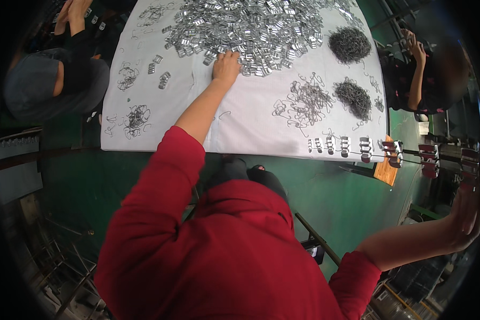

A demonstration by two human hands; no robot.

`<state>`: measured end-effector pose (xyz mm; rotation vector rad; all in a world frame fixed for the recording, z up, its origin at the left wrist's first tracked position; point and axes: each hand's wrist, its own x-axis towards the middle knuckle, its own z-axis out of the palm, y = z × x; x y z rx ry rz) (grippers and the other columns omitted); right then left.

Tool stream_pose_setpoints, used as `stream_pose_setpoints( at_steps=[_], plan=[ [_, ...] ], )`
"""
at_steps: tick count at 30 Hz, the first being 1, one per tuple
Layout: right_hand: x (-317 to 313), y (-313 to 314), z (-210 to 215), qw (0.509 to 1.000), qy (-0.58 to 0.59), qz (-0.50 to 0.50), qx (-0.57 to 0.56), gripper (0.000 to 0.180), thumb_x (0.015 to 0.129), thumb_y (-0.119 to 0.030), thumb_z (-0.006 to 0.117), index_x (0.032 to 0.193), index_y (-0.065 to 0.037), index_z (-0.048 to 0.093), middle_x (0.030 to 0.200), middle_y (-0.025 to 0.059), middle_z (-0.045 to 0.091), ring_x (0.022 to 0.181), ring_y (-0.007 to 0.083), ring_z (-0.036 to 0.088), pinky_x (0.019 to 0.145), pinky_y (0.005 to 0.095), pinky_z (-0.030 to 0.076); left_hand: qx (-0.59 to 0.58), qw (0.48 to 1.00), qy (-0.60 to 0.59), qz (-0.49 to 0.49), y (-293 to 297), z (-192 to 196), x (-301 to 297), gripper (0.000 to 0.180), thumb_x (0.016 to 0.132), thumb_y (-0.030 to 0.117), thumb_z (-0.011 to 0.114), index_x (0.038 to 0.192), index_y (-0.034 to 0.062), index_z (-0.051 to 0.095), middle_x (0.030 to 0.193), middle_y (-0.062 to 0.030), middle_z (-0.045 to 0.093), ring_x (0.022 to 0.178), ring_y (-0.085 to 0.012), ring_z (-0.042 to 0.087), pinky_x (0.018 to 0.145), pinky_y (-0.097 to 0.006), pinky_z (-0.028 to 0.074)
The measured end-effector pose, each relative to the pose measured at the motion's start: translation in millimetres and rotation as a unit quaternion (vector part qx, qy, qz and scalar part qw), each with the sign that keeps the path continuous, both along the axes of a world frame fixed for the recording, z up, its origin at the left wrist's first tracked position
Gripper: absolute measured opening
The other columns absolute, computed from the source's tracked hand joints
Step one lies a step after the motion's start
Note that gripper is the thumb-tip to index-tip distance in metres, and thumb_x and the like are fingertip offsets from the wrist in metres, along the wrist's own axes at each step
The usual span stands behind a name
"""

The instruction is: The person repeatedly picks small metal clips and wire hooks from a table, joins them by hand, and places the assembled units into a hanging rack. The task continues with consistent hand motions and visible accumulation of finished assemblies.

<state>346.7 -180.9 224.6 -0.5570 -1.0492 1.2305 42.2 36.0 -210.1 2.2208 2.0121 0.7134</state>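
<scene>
My left hand [228,66] reaches across the white-covered table [250,133] to the near edge of a large heap of shiny metal clips [261,32]. Its fingers are curled down among the clips, and whatever they hold is hidden. At the far right rim my right hand [466,216] is raised, fingers pointing up close together beside the end of a row of metal clips [393,153]. The row runs from the table's near right corner out toward this hand. Darkness and distortion at the rim hide whether the fingers grip the end clip [469,165].
Thin wire hooks lie in dense dark piles [350,45] and looser tangles [306,101] on the right. Smaller hook groups [137,120] and a few stray clips [164,80] lie left. Co-workers [58,80] sit at both sides. A wooden board [385,173] shows below the right corner.
</scene>
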Motion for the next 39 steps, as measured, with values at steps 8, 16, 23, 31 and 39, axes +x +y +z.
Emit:
stream_pose_setpoints(
  at_steps=[8, 16, 23, 31, 39],
  plan=[
    [54.1, -77.2, -60.7, 0.986, -0.163, -0.009, -0.006, 0.01, 0.084, 0.0, 0.052, 0.09, 0.006, 0.047, 0.082, 0.0208, 0.044, 0.031, 0.0103, 0.04, 0.025, 0.0159, 0.035, -0.022, 0.987, -0.143, 0.072, -19.8, 21.1, -1.1, 0.021, 0.083, 0.018, 0.051, 0.099, 0.0058, 0.059, 0.089, -0.015, 0.064, 0.08, -0.0306, 0.063, 0.07, -0.04, 0.049],
    [34.3, -109.9, -156.2, 0.964, -0.242, -0.07, -0.087, 0.014, 0.078, 0.01, 0.052, 0.087, 0.006, 0.061, 0.081, 0.0156, 0.061, 0.057, 0.0112, 0.056, 0.046, 0.0196, 0.044, -0.265, 0.78, -0.565, -0.054, -149.9, 123.8, 68.9, 0.03, 0.088, 0.01, 0.05, 0.116, -0.0004, 0.049, 0.092, -0.0079, 0.056, 0.073, -0.0132, 0.058, 0.063, -0.025, 0.05],
    [28.0, -123.6, -227.5, 0.968, -0.169, -0.023, -0.184, 0.008, 0.082, 0.003, 0.056, 0.089, 0.003, 0.06, 0.08, 0.0107, 0.064, 0.061, 0.0092, 0.057, 0.051, 0.02, 0.047, -0.282, 0.771, -0.542, -0.181, -257.4, 188.6, 126.4, 0.026, 0.082, 0.002, 0.059, 0.107, 0.0005, 0.055, 0.092, -0.005, 0.059, 0.081, -0.0081, 0.056, 0.071, -0.021, 0.047],
    [21.1, -118.2, -249.8, 0.978, -0.138, 0.011, -0.157, 0.007, 0.082, 0.001, 0.057, 0.09, 0.001, 0.057, 0.08, 0.011, 0.064, 0.061, 0.0093, 0.057, 0.051, 0.0203, 0.047, -0.232, 0.782, -0.553, -0.169, -308.0, 202.7, 148.9, 0.021, 0.081, 0.0, 0.06, 0.101, -0.0022, 0.056, 0.092, -0.0068, 0.062, 0.078, -0.0081, 0.059, 0.063, -0.02, 0.048],
    [17.9, -107.9, -256.3, 0.983, -0.094, 0.058, -0.144, 0.011, 0.083, 0.001, 0.057, 0.087, -0.003, 0.048, 0.081, 0.013, 0.063, 0.061, 0.0104, 0.057, 0.049, 0.0199, 0.047, -0.197, 0.794, -0.547, -0.176, -311.2, 211.4, 146.4, 0.021, 0.081, -0.001, 0.059, 0.102, -0.0015, 0.06, 0.09, -0.0054, 0.063, 0.08, -0.0087, 0.059, 0.065, -0.02, 0.047]
  ],
)
